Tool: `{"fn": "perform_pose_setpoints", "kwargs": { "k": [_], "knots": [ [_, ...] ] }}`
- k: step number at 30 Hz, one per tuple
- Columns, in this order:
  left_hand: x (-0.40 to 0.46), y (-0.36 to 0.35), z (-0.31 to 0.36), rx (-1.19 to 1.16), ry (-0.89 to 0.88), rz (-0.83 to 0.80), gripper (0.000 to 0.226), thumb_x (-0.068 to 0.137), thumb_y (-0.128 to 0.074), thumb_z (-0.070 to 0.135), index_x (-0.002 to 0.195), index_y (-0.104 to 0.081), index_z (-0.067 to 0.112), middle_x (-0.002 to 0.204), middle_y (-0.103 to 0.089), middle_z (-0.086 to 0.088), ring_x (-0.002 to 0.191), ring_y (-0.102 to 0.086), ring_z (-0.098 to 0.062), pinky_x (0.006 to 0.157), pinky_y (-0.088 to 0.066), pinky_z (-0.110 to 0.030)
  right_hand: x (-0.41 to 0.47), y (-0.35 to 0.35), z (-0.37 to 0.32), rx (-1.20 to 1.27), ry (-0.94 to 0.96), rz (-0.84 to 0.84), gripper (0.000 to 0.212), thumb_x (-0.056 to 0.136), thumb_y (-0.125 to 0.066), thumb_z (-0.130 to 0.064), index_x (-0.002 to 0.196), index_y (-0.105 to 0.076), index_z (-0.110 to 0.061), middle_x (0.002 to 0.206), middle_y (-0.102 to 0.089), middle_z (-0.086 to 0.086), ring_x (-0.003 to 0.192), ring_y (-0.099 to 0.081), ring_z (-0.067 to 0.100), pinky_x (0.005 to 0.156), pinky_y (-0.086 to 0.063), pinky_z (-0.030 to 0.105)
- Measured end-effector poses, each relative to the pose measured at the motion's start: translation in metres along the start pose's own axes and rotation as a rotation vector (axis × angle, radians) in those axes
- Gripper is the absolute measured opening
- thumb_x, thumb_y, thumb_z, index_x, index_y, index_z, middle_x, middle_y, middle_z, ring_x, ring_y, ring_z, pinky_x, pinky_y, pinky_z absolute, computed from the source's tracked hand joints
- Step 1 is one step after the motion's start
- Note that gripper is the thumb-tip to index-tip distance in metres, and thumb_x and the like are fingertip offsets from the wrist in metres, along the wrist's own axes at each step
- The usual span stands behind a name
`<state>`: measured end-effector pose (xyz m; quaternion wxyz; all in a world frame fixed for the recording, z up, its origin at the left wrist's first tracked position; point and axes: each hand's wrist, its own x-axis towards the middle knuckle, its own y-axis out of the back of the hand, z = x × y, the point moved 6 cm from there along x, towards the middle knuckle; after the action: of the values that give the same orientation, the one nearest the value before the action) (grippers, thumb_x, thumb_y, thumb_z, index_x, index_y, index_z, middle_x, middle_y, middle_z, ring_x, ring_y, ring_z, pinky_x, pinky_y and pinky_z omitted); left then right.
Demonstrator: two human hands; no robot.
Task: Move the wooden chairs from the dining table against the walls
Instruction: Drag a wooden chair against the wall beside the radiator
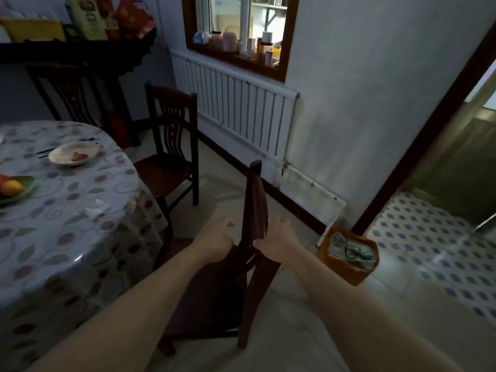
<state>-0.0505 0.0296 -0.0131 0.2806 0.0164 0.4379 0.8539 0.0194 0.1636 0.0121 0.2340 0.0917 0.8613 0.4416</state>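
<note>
The chair (228, 285) stands between both hands, its back edge-on, running near to far. Left hand (214, 241) and right hand (276, 237) flank the backrest, fingers spread, neither grip closed; the wall (362, 103) lies right.

Dim room – white radiator (236, 111) under window (241, 30), tiled floor (308, 331).

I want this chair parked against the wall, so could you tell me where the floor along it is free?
Free: the tiled strip below the radiator, between the second chair and the orange bin. Crowded: the corner by the bin and doorway, and the gap beside the table.
</note>
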Motion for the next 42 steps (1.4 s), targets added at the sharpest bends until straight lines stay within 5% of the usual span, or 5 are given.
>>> {"fn": "perform_pose_setpoints", "kwargs": {
  "k": [12, 19, 25, 30, 42],
  "knots": [
    [0.115, -0.016, 0.033, 0.273, -0.278, -0.140, 0.073, 0.084, -0.045, -0.005, 0.147, -0.021, 0.023, 0.156, -0.020, -0.003, 0.141, -0.023, -0.023, 0.113, -0.027, -0.035, 0.094, -0.024, 0.028, 0.125, -0.104, -0.088, 0.062, 0.079, -0.067, -0.016, 0.131, -0.032, -0.012, 0.126, -0.039, 0.015, 0.114, -0.047, 0.033, 0.095, -0.048, 0.041],
    [0.169, -0.032, 0.049, 0.660, -0.544, -0.118, 0.070, 0.078, -0.063, 0.011, 0.138, -0.033, 0.032, 0.156, -0.017, 0.001, 0.145, -0.005, -0.027, 0.114, -0.011, -0.056, 0.111, -0.037, 0.030, 0.321, -0.149, -0.035, 0.069, 0.086, -0.060, -0.012, 0.143, -0.022, -0.022, 0.103, -0.058, 0.001, 0.072, -0.055, 0.008, 0.049, -0.040, 0.016],
    [0.194, -0.039, 0.052, 0.723, -0.764, -0.135, 0.051, 0.075, -0.068, 0.018, 0.121, -0.047, 0.026, 0.142, -0.038, 0.000, 0.142, -0.016, -0.026, 0.114, -0.007, -0.057, 0.111, -0.036, 0.026, 0.375, -0.297, 0.093, 0.061, 0.081, -0.065, -0.008, 0.134, -0.039, -0.021, 0.114, -0.062, 0.004, 0.102, -0.060, 0.021, 0.083, -0.054, 0.035],
    [0.201, -0.047, 0.061, 0.876, -0.921, -0.115, 0.050, 0.072, -0.071, 0.020, 0.117, -0.050, 0.018, 0.124, -0.055, -0.004, 0.128, -0.042, -0.025, 0.110, -0.021, -0.049, 0.117, -0.039, 0.024, 0.406, -0.383, 0.105, 0.051, 0.081, -0.066, -0.004, 0.128, -0.049, -0.012, 0.118, -0.062, 0.008, 0.107, -0.059, 0.021, 0.075, -0.043, 0.024],
    [0.222, 0.014, 0.048, 0.984, -1.118, -0.237, 0.020, 0.082, -0.062, 0.013, 0.100, -0.056, 0.018, 0.102, -0.063, -0.001, 0.099, -0.059, -0.023, 0.088, -0.046, -0.037, 0.155, -0.044, -0.021, 0.289, -0.335, 0.086, 0.048, 0.080, -0.063, -0.006, 0.125, -0.048, -0.016, 0.114, -0.061, 0.010, 0.102, -0.060, 0.027, 0.085, -0.054, 0.040]
  ]
}}
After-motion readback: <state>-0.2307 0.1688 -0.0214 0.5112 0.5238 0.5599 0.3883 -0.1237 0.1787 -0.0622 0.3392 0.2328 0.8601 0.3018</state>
